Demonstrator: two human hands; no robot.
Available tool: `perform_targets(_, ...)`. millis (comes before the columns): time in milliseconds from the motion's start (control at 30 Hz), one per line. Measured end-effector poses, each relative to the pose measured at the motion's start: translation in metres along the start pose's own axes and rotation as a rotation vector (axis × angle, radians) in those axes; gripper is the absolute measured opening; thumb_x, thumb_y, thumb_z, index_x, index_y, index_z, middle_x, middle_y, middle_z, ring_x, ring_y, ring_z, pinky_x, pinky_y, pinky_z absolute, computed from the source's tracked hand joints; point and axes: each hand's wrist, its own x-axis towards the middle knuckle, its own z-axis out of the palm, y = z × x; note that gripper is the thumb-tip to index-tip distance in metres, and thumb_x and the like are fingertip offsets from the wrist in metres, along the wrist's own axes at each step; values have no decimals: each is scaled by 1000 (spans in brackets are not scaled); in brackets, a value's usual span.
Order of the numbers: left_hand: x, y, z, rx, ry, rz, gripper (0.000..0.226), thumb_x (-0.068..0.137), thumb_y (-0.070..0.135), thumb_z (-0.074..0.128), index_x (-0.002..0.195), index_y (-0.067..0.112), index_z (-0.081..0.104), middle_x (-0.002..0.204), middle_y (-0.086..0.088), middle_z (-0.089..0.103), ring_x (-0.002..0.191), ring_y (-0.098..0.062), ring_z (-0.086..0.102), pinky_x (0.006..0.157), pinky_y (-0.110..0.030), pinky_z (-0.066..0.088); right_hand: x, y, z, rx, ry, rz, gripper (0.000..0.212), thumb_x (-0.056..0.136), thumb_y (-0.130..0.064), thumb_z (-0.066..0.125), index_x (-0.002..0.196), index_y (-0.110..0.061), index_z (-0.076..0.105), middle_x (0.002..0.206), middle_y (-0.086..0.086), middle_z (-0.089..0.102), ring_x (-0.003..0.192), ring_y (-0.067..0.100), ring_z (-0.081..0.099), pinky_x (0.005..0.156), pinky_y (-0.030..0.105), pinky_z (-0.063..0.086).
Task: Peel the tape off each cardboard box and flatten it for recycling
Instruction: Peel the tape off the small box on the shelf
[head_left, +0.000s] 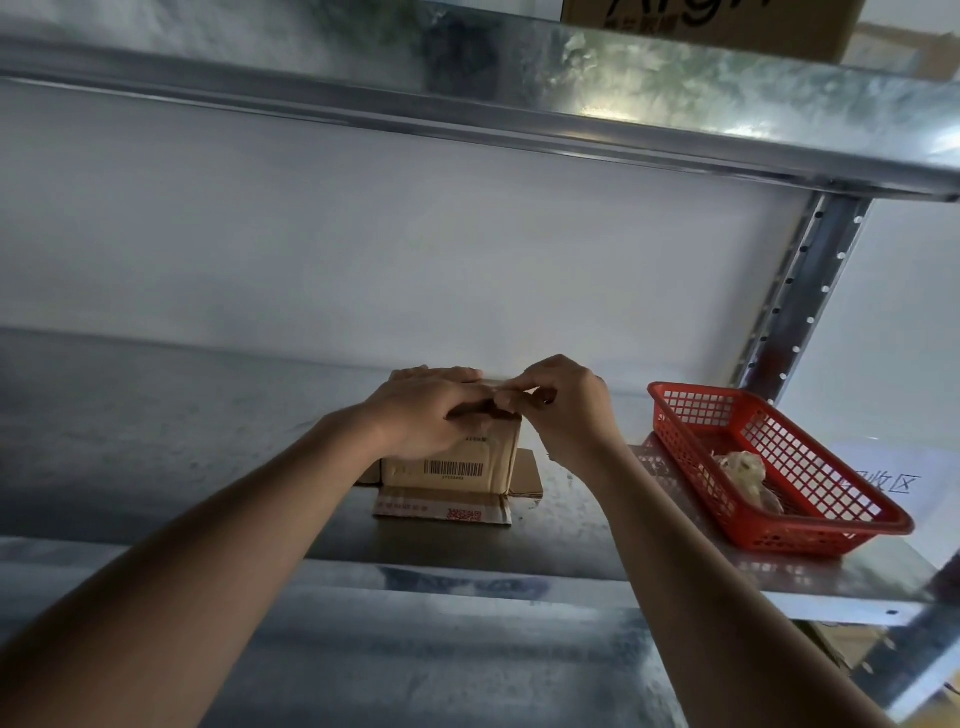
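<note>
Left hand (426, 410) lies over the top of the cardboard box (457, 467), fingers curled on its upper edge. Right hand (558, 402) pinches at the top right corner; tape not discernible. Box mid-shelf, bottom flaps splayed. Red basket (831, 535) well right, crumpled wad (743, 470) inside. Galvanised metal shelf (156, 431), white wall behind.

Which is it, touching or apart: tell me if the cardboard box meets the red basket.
Apart. The head view shows bare metal shelf between the cardboard box and the red basket.
</note>
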Motion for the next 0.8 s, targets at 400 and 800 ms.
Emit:
perform_targets(400, 2, -3, 4, 3, 16, -17, 53, 101, 67, 42, 152, 57, 34, 167, 18, 27, 155, -19, 23, 125, -50, 17, -4, -4, -7, 189, 47, 89, 50, 71, -25, 95, 103, -32, 58, 72, -1, 74, 57, 5, 64, 49, 16, 44)
perform_targets(800, 0, -1, 1, -11, 15, -7, 45, 102, 61, 46, 147, 58, 43, 167, 16, 29, 155, -19, 24, 125, -50, 19, -4, -1, -6, 28, -59, 47, 36, 93, -44, 74, 70, -16, 76, 68, 7, 68, 56, 17, 57, 53, 25, 39)
